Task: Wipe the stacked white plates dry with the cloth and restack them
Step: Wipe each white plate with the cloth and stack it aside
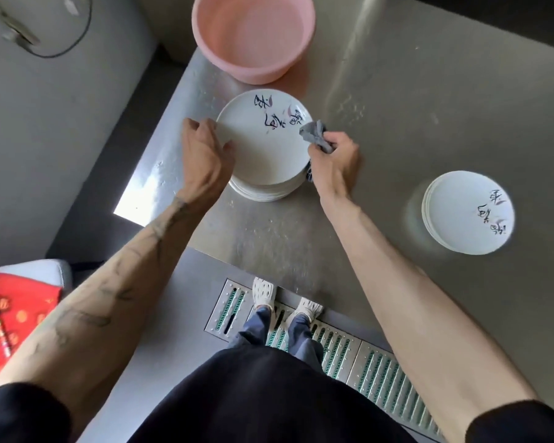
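Tall stack of round white ceramic plates (263, 188) with inked lettering sits on the brushed steel table (397, 123), between both hands. Left hand (205, 148) curls over the left rim of the top plate (263, 148), thumb on its face. Right hand (333, 159) clenches a crumpled grey cloth (315, 134) at the right rim. Shorter stack of matching plates (461, 219) lies well apart to the right, nearer the right hand, likely the wiped pile. Pink plastic basin (253, 36) sits beyond.
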